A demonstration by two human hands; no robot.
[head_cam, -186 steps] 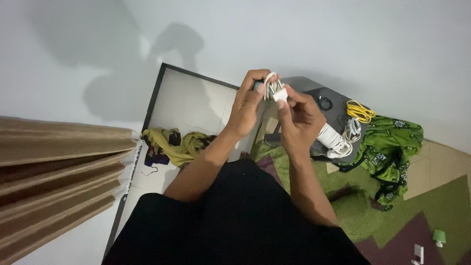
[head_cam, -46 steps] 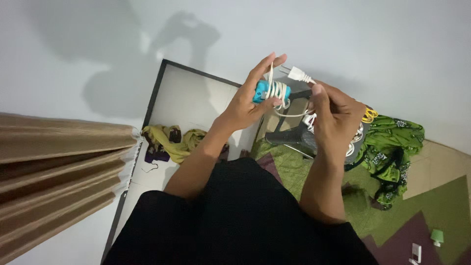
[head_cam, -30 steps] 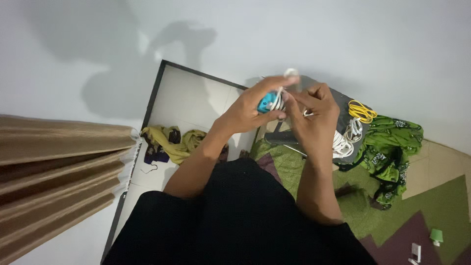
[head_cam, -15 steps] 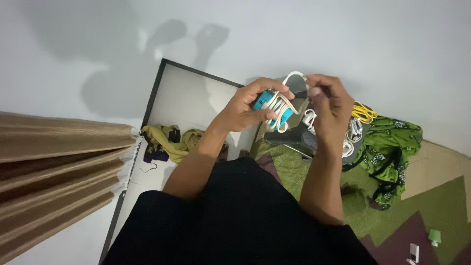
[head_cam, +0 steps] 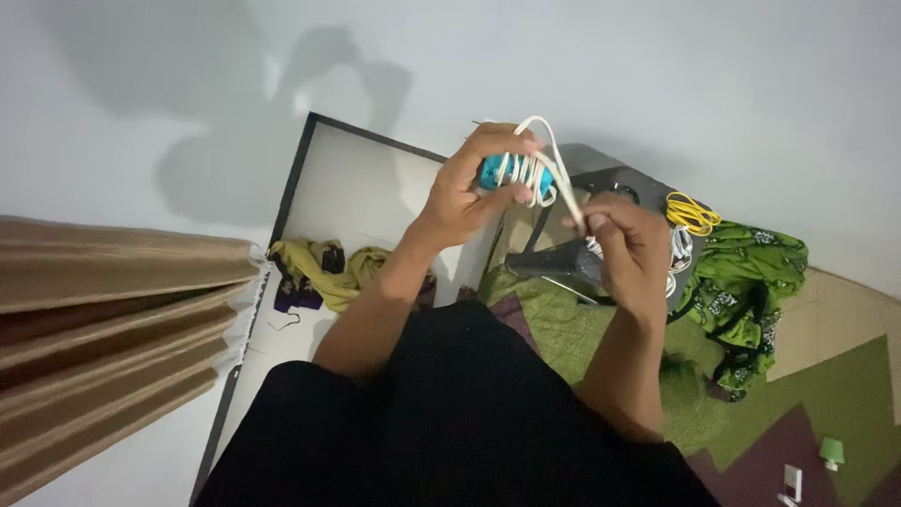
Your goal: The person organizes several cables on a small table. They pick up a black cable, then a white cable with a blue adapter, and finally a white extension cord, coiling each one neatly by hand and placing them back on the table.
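I see the left hand (head_cam: 460,192) raised in front of the white wall (head_cam: 657,75), its grip closed around a small blue device (head_cam: 492,173) that has white cable (head_cam: 530,174) wound around it in several turns. The device sits between fingers above and thumb below, just over the far edge of the dark framed mirror (head_cam: 357,188) leaning at the wall. A loop of the cable arcs up past the fingertips and runs down to the right hand (head_cam: 629,239), whose grip pinches the cable's free end just beside the device. Under the right hand lies a dark stool (head_cam: 619,183) carrying a yellow cable coil (head_cam: 690,212), with green cloth (head_cam: 751,282) at its edge. A brown curtain (head_cam: 113,319) bounds the left side; open wall lies above both hands.
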